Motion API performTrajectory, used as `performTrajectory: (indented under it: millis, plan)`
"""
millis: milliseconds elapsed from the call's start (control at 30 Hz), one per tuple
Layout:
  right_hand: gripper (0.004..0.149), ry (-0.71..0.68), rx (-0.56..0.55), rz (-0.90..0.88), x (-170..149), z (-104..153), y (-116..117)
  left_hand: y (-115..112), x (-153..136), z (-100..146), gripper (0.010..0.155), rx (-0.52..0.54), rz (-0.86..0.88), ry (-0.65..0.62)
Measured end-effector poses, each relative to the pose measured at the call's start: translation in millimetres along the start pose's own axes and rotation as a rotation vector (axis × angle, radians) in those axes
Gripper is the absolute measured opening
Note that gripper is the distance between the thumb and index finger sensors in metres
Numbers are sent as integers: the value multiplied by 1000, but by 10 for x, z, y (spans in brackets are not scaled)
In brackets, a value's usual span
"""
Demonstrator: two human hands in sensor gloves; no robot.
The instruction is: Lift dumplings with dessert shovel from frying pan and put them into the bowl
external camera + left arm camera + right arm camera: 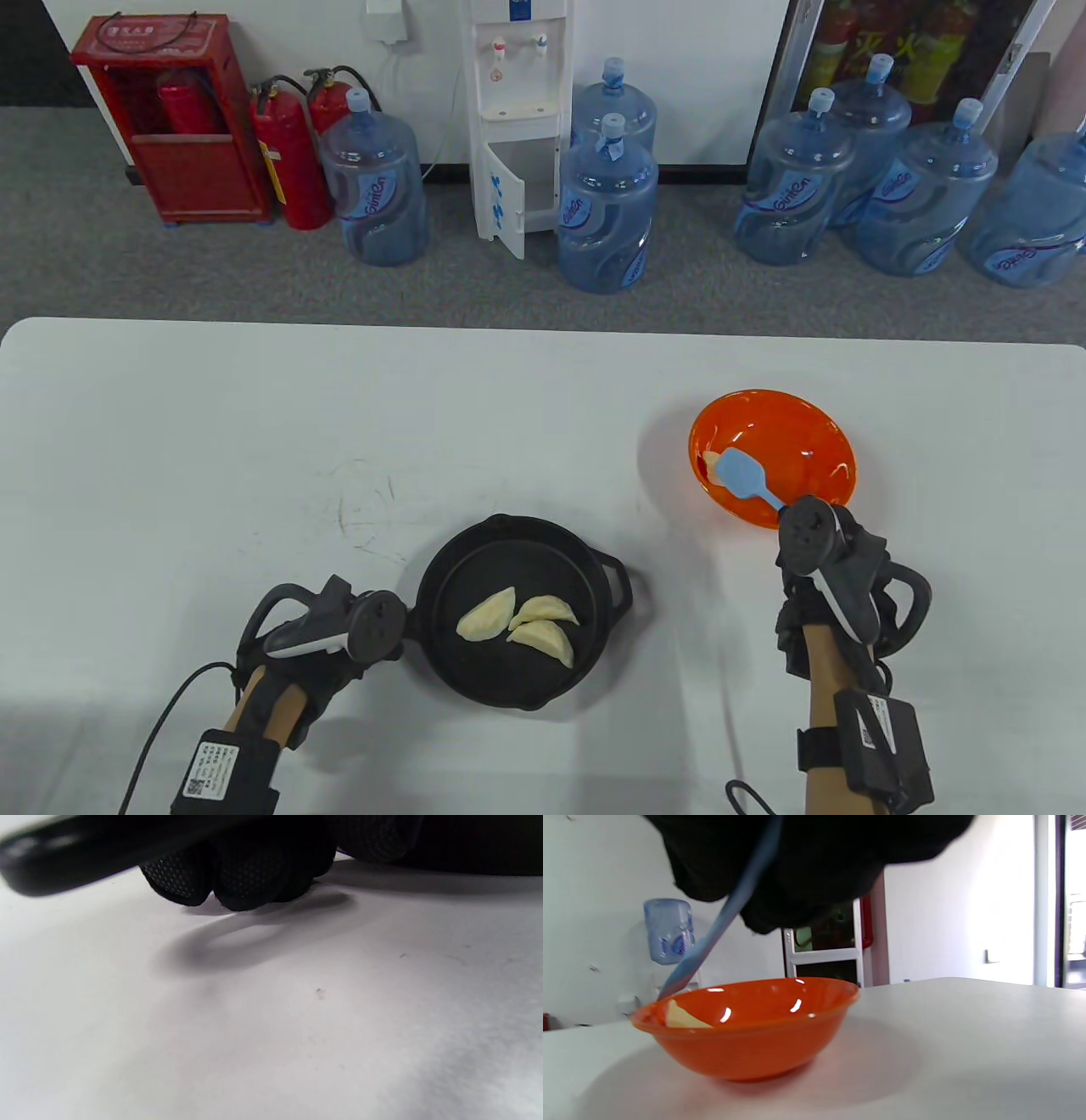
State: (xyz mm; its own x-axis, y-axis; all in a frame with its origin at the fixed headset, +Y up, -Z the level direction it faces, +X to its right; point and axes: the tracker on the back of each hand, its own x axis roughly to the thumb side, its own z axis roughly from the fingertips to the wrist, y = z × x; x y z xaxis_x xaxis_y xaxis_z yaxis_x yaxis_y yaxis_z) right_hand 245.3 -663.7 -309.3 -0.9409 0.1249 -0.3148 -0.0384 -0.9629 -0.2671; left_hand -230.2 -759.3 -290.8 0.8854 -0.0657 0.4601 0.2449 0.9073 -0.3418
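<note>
Black cast-iron frying pan (517, 611), steadied by the left hand (339, 632) gripping its handle, holds three pale dumplings (517, 626). Farther off, the right hand (819, 560) grasps the blue dessert shovel (747, 480) inside the orange plastic bowl (772, 458), one dumpling (683, 1018) delivered; three remain.

Bright, even light overhead on the white table (254, 424), with soft shadows pooling beside the black cast-iron frying pan (441, 671) and left of the glossy orange plastic bowl (814, 441). Straight lines bow near the table view's edges. In the right wrist view, white glints dot the bowl's inside, the window at right blows out, and the black gloved right hand (814, 861) is blurred. The left wrist view is soft throughout, a looped shadow on the tabletop.
</note>
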Motion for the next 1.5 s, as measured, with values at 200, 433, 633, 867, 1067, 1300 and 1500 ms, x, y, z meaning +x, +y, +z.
performTrajectory:
  millis: [200, 433, 633, 867, 1067, 1300, 1500]
  plan:
    - [43, -186, -20, -208, 171, 314, -45, -1, 3, -2, 55, 0, 0, 1]
    - [41, -427, -23, -296, 437, 683, 55, -3, 2, -4, 55, -1, 4, 1]
    - [39, -613, -15, -235, 546, 858, 177, -5, 4, -1, 55, 1, 6, 3]
    - [38, -747, -28, -157, 616, 982, 230, -5, 2, -2, 55, 1, 6, 4]
    - [38, -788, -67, -76, 716, 1049, 307, -4, 5, -2, 55, 0, 3, 4]
    - [38, -822, -15, -82, 808, 1069, 422, -2, 9, -3, 55, -1, -2, 4]
    - [38, -814, 28, -138, 865, 1080, 530, -3, 10, -3, 55, -1, -1, 4]
